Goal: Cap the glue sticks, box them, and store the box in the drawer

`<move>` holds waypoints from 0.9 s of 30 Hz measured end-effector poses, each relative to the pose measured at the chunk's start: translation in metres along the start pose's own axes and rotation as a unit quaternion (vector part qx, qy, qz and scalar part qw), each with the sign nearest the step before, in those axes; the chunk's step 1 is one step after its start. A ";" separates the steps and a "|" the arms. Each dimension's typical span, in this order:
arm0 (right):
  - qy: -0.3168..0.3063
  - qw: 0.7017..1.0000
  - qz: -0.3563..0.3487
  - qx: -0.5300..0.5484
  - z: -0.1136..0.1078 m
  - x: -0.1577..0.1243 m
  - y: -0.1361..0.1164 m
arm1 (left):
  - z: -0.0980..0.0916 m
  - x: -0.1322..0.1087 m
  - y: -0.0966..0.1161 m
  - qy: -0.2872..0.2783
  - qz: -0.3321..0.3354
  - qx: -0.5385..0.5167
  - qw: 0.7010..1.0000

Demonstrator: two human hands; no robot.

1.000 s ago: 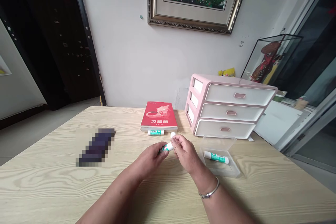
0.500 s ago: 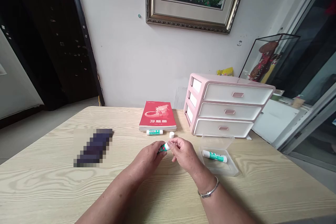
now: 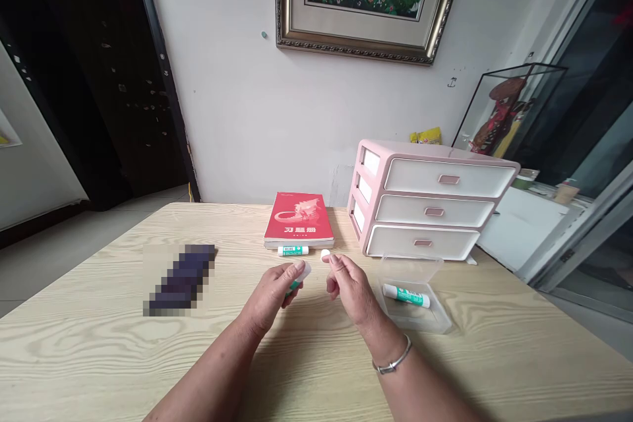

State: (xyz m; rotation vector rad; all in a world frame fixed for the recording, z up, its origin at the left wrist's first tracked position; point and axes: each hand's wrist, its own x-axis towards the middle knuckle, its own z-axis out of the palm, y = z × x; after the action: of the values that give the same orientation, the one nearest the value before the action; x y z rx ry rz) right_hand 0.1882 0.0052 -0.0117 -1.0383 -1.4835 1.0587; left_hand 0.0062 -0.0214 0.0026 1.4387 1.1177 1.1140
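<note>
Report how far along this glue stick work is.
Done: the white cap is off, lying on the tabletop. In hand: the left hand grips a glue stick; the right hand is open beside the cap. Left: a second stick by the red book, a third stick in the clear box.

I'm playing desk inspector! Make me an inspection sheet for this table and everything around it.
surface: pale wood-grain table, in use.
job's things: white-and-green glue stick in the left hand; small round white cap beside the right fingertips.
clutter: red paperback book; white-and-green glue stick lying against it; white-and-green glue stick in a clear plastic box; pink-and-white three-drawer organiser; dark pixelated patch, hiding whatever lies there.
grips: left hand closed on the stick; right hand loosely curled, holding nothing visible.
cables: nothing seen.
surroundings: gold-framed peacock painting; glass display case; dark doorway.
</note>
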 end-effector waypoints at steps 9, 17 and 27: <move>-0.022 0.998 0.006 -0.051 0.008 -0.003 0.008 | 0.000 0.005 -0.008 0.063 -0.010 -0.146 0.987; -0.025 0.999 0.000 -0.031 0.010 -0.005 0.008 | 0.001 0.005 -0.006 0.074 -0.010 -0.246 0.967; -0.030 0.981 -0.164 -0.094 0.027 -0.020 0.002 | 0.012 0.002 -0.012 0.047 0.002 -0.196 0.979</move>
State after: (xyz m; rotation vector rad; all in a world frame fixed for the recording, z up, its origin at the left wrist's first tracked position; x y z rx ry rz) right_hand 0.1646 -0.0166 -0.0213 -0.8553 -1.7593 0.7315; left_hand 0.0176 -0.0196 -0.0105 1.0882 0.8965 1.3319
